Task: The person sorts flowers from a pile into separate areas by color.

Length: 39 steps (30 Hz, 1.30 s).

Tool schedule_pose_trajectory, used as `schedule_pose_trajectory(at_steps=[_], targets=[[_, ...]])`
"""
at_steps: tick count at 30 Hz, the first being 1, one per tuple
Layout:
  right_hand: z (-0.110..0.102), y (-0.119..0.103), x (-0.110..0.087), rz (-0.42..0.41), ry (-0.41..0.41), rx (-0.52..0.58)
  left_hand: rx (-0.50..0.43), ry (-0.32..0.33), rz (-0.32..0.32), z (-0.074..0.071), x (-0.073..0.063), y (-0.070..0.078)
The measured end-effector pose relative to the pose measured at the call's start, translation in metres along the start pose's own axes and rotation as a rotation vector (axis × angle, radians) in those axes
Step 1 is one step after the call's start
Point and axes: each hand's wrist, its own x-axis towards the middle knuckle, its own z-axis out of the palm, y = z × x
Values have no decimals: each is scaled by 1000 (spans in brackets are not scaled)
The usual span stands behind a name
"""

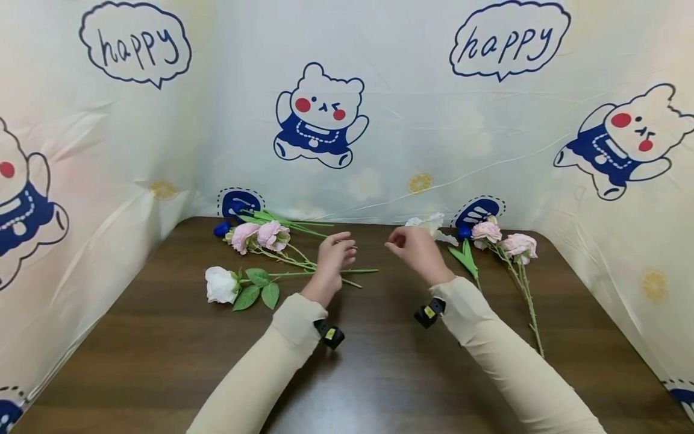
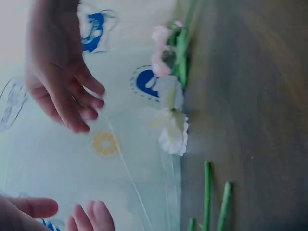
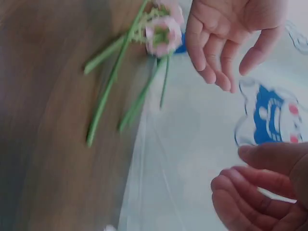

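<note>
Both hands hang above the wooden table with nothing in them. My left hand [image 1: 332, 265] has loosely bent fingers and overlaps the flower stems in the head view. Those stems belong to a white rose [image 1: 221, 286] with green leaves and to pink flowers [image 1: 273, 235]. My right hand [image 1: 420, 253] has its fingers loosely curled, thumb near the fingertips; the right wrist view shows no object in its fingers [image 3: 231, 195]. Just behind it lies a white flower [image 1: 428, 222], partly hidden by the hand. To its right are a blue tulip [image 1: 464, 232] and more pink flowers [image 1: 520, 246].
Another blue tulip [image 1: 221, 229] lies at the back left beside green stems [image 1: 265, 216]. The pink flowers' long stem [image 1: 532, 313] runs toward the table's right edge. A printed cloth [image 1: 401, 138] with bears hangs behind and along both sides of the table [image 1: 162, 361].
</note>
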Motion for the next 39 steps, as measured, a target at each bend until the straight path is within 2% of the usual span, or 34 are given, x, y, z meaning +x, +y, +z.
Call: schedule_pose_trajectory(at_steps=[3, 7, 12, 19, 27, 31, 35, 39], targets=[[18, -14, 9, -73, -15, 16, -85, 29, -91, -22, -4, 1], [45, -23, 20, -149, -77, 31, -198, 113, -163, -42, -10, -4], [76, -23, 28, -212, -200, 5, -310, 213, -207, -57, -14, -10], [102, -17, 29, -237, -290, -63, -362, 307, -273, -68, -12, -16], [110, -18, 26, -286, -299, -63, -464, 381, -268, -76, -8, -22], [110, -21, 25, -301, -309, -68, -485, 383, -253, -79, -7, -22], [107, -25, 21, -312, -303, -56, -490, 378, -215, -79, -6, -21], [103, -29, 18, -337, -288, -59, -514, 409, -165, -79, -6, -19]])
